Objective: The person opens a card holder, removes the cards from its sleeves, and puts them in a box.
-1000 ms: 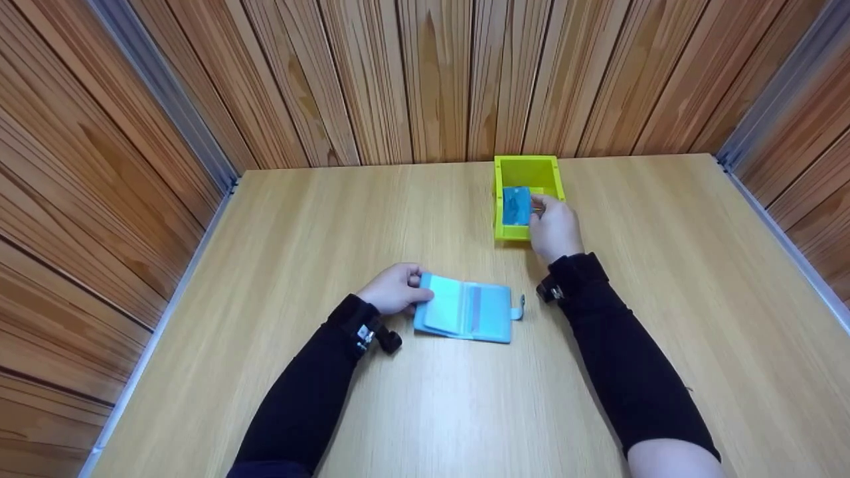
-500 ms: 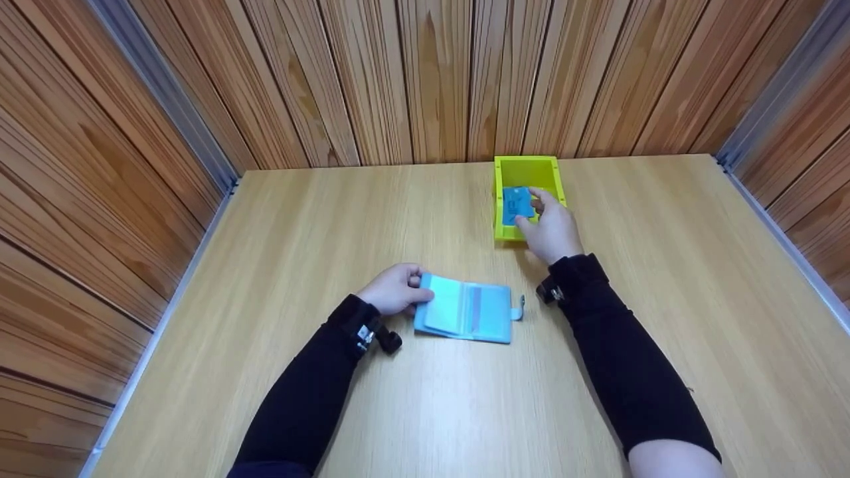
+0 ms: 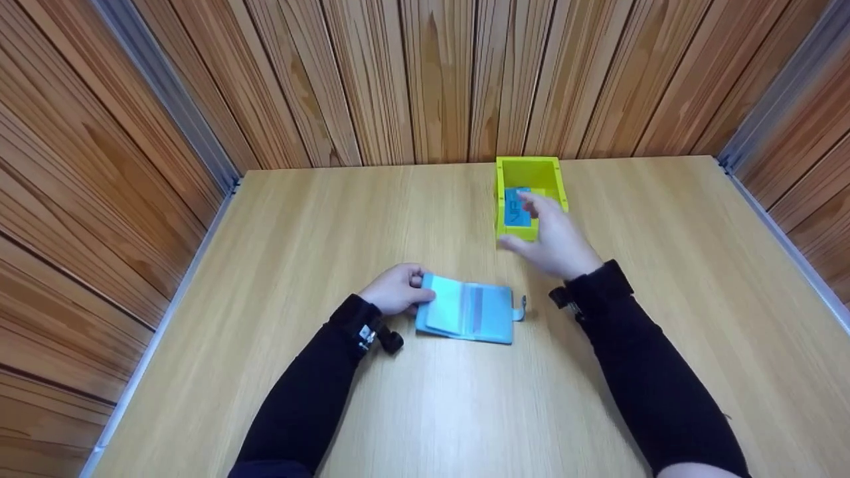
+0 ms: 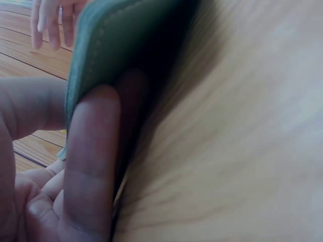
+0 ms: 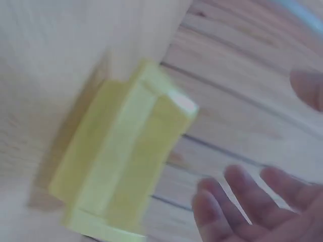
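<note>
A light blue card wallet (image 3: 494,315) lies spread on the table, its snap strap (image 3: 518,312) sticking out to the right. My left hand (image 3: 393,290) pinches its left edge, thumb on top; in the left wrist view a finger (image 4: 93,151) presses beneath the stitched cover (image 4: 113,43). Behind and to the right, a blue card (image 3: 514,211) leans inside a yellow-green box (image 3: 531,174). My right hand (image 3: 559,240) hovers over the box's front right side, thumb and fingers spread, holding nothing. The right wrist view shows it apart from the box (image 5: 113,151).
The box stands near the table's back edge, close to the wood-panelled wall (image 3: 438,79). Panelled walls with metal corner strips also flank the table (image 3: 299,232) at left and right.
My right hand has let go of the blue card, which stays in the box. That hand has opened and drawn back toward me. The left hand and wallet have kept their place.
</note>
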